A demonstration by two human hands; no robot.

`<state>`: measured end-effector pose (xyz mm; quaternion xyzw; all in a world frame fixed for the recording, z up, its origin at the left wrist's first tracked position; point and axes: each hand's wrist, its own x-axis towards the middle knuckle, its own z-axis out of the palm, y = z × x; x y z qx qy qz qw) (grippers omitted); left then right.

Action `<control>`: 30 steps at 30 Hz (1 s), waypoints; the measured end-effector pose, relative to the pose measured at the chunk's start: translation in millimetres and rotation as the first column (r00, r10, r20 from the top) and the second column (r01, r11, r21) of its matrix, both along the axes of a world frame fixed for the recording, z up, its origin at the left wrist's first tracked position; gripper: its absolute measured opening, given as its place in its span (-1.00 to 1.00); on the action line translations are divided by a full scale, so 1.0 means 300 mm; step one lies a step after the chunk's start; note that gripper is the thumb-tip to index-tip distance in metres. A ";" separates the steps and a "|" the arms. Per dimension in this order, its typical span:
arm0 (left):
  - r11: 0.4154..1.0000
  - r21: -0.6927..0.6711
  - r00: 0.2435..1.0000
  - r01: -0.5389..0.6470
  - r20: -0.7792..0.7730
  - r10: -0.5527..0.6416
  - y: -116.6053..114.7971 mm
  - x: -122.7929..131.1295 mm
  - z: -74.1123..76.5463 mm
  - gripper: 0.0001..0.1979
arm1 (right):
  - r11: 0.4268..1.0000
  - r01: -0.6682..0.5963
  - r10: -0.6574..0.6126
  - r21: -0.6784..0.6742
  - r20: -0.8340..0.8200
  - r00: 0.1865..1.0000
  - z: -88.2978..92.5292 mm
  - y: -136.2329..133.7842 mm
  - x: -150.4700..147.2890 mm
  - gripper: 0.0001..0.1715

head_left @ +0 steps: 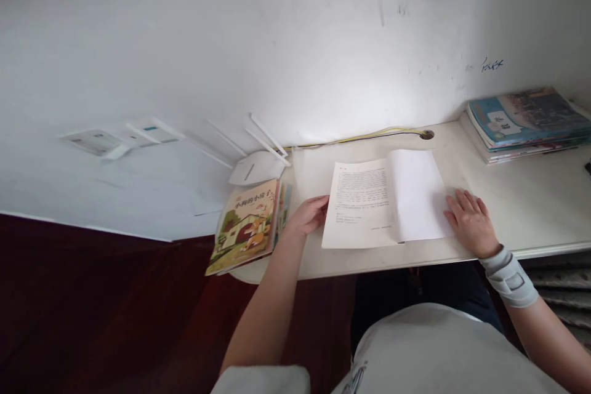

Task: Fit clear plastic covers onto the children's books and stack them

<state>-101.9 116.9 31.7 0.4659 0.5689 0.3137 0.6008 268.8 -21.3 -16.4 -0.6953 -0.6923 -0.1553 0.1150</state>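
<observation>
An open book [362, 203] lies on the white desk [521, 203] in front of me. Its left page carries printed text, while the white page [415, 197] on the right shows no print. My left hand [313, 214] is at the book's left edge, its fingers closed together on the page edge, with some fingertips hidden. Beside the right edge rests my right hand [473, 221], palm down with the fingers apart, its fingertips at or touching the page border. A grey wrist wrap [510, 277] is around my right wrist.
Picture books [244, 225] are stacked at the desk's left end, before a white router [258, 167] with raised antennas. Textbooks [526, 120] are piled at the right rear. Cables [360, 136] run along the wall to a desk hole [427, 135].
</observation>
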 end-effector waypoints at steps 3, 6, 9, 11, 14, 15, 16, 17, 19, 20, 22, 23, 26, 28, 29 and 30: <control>0.998 -0.063 0.978 0.008 0.208 0.005 0.009 0.015 0.001 -0.65 | 1.000 0.000 0.000 0.010 -0.002 1.000 -0.006 0.000 0.001 -0.56; 0.999 -0.049 0.960 0.003 0.280 0.011 -0.003 0.042 -0.001 -0.61 | 1.000 0.002 -0.002 0.013 0.000 1.000 -0.010 0.000 0.001 -0.56; 0.999 -0.032 0.940 0.021 0.340 -0.009 -0.032 0.072 0.000 -0.55 | 1.000 -0.002 0.002 0.001 -0.013 1.000 -0.012 -0.001 0.003 -0.56; 1.000 -0.028 0.937 0.014 0.349 -0.003 -0.054 0.091 0.001 -0.53 | 1.000 0.001 -0.001 -0.014 -0.027 1.000 -0.005 -0.002 0.001 -0.56; 0.999 -0.051 0.954 -0.006 0.299 0.021 -0.083 0.109 0.003 -0.54 | 0.999 -0.002 0.000 -0.038 -0.054 0.999 0.023 0.003 -0.016 -0.56; 0.998 -0.062 0.958 -0.007 0.286 0.024 -0.090 0.112 0.002 -0.54 | 0.999 -0.022 0.019 -0.047 -0.073 0.997 0.038 0.008 -0.029 -0.55; 0.997 -0.071 0.958 -0.004 0.285 0.024 -0.097 0.114 0.001 -0.54 | 0.997 -0.057 0.052 -0.056 -0.099 0.994 0.054 0.015 -0.046 -0.54; 0.997 -0.072 0.955 0.000 0.297 0.021 -0.103 0.113 -0.002 -0.53 | 0.992 -0.108 0.099 -0.065 -0.131 0.986 0.071 0.024 -0.067 -0.53; 0.999 -0.052 0.941 0.003 0.337 0.015 -0.113 0.110 -0.010 -0.50 | 0.971 -0.223 0.203 -0.083 -0.196 0.959 0.105 0.044 -0.117 -0.48; 0.999 -0.040 0.936 -0.003 0.351 0.017 -0.119 0.109 -0.015 -0.49 | 0.959 -0.268 0.242 -0.097 -0.219 0.945 0.120 0.055 -0.145 -0.44; 1.000 -0.023 0.934 -0.021 0.355 0.028 -0.131 0.109 -0.024 -0.47 | 0.939 -0.307 0.265 -0.155 -0.242 0.933 0.144 0.075 -0.196 -0.37; 0.999 -0.011 0.935 -0.034 0.352 0.036 -0.137 0.112 -0.026 -0.46 | 0.931 -0.307 0.256 -0.198 -0.244 0.935 0.152 0.083 -0.218 -0.37; 0.996 0.051 0.930 -0.073 0.364 0.049 -0.157 0.125 -0.021 -0.46 | 0.909 -0.278 0.214 -0.310 -0.225 0.951 0.162 0.096 -0.260 -0.43; 0.995 0.071 0.931 -0.070 0.363 0.039 -0.165 0.134 -0.011 -0.47 | 0.905 -0.257 0.198 -0.339 -0.199 0.960 0.164 0.098 -0.272 -0.48; 0.997 0.055 0.936 -0.053 0.351 0.031 -0.168 0.137 -0.006 -0.47 | 0.906 -0.246 0.191 -0.345 -0.186 0.964 0.165 0.097 -0.275 -0.49; 0.999 0.031 0.943 -0.036 0.333 0.024 -0.169 0.138 -0.002 -0.47 | 0.906 -0.237 0.186 -0.351 -0.175 0.967 0.166 0.097 -0.277 -0.51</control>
